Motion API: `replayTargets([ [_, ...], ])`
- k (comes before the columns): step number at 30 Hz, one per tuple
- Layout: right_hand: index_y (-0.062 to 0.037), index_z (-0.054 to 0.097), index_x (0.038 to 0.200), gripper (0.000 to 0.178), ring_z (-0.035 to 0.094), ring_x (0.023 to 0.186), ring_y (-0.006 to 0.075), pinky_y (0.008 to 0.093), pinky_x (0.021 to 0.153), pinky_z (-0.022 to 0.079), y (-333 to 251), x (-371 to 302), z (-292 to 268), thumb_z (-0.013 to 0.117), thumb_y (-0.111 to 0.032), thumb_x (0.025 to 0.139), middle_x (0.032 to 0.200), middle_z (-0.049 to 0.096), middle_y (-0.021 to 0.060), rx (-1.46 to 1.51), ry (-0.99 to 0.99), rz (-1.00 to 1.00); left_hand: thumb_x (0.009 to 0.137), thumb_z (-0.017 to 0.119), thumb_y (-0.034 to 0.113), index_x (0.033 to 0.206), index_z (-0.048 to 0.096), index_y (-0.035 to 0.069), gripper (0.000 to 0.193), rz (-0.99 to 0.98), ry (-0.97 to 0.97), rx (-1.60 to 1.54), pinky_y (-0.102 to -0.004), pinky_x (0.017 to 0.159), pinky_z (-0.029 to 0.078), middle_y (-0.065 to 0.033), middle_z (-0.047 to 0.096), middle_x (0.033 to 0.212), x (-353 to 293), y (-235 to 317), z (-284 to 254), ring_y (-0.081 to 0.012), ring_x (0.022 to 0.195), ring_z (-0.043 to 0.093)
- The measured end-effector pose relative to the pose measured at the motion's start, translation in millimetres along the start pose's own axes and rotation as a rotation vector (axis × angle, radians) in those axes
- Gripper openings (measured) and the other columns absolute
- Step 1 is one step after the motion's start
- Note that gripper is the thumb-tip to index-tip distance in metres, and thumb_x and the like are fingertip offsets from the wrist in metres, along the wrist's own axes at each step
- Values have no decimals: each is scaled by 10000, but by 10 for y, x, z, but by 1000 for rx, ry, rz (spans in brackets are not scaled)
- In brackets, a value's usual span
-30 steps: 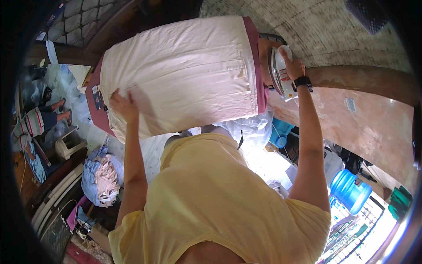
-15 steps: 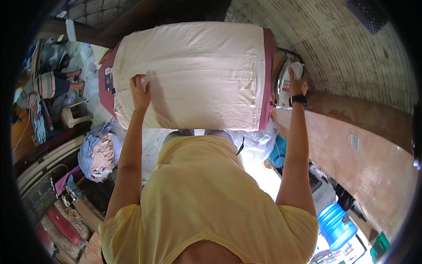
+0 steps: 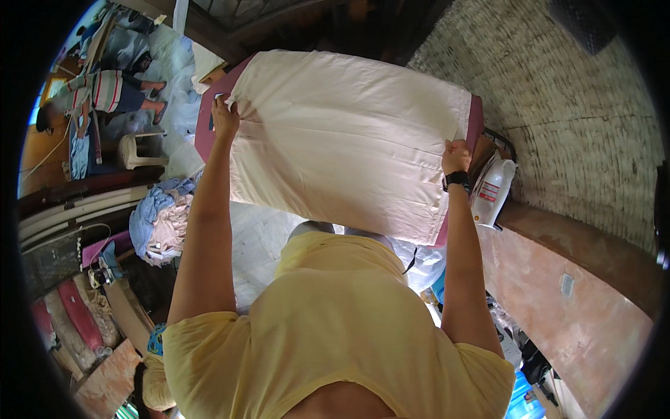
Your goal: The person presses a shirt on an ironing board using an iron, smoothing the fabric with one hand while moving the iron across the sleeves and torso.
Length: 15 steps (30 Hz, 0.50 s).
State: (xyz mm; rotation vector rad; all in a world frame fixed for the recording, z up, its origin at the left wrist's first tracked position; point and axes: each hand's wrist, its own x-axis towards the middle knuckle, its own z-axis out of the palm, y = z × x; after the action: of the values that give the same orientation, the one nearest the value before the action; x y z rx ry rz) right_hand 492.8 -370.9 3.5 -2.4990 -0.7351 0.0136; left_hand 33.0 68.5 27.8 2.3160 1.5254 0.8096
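A big cream cloth point(image 3: 342, 133) lies over the dark red table point(image 3: 477, 115) in the top middle of the frame. The left hand point(image 3: 225, 117) pinches its left edge, making little folds. The right hand point(image 3: 457, 157) is closed on its right edge. A white iron point(image 3: 494, 188) sits just beside, at the right. A clothes pile point(image 3: 167, 220) is at the left.

A heap of blue and pink clothes point(image 3: 165, 222) lies left, near a beige stool point(image 3: 130, 151); farther left is a person in stripes point(image 3: 110, 91). A rough-textured wall point(image 3: 551, 105) fills the far right.
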Motion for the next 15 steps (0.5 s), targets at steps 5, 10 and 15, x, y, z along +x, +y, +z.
replayTargets([
  [5,-73,563,839,188,636,697,374,490,653,494,302,168,-224,709,-192,833,714,632,143,-48,193,-38,824,692,145,1202,548,13,425,76,-28,41,-480,920,457,-250,556,1168,301,-21,240,-449,1084,539],
  [10,-60,594,1048,352,599,984,388,497,838,483,260,269,-246,705,-317,834,1062,586,207,-246,145,-18,796,739,255,1203,559,13,506,44,-120,97,-469,923,468,-220,584,1180,516,-232,577,-427,1119,543],
  [15,-41,589,1130,451,527,1112,420,514,955,428,-66,601,40,680,-375,841,1153,562,222,-354,56,168,763,761,297,1151,587,15,510,11,-185,177,-458,877,496,-180,607,1166,752,-352,798,-394,1082,580],
])
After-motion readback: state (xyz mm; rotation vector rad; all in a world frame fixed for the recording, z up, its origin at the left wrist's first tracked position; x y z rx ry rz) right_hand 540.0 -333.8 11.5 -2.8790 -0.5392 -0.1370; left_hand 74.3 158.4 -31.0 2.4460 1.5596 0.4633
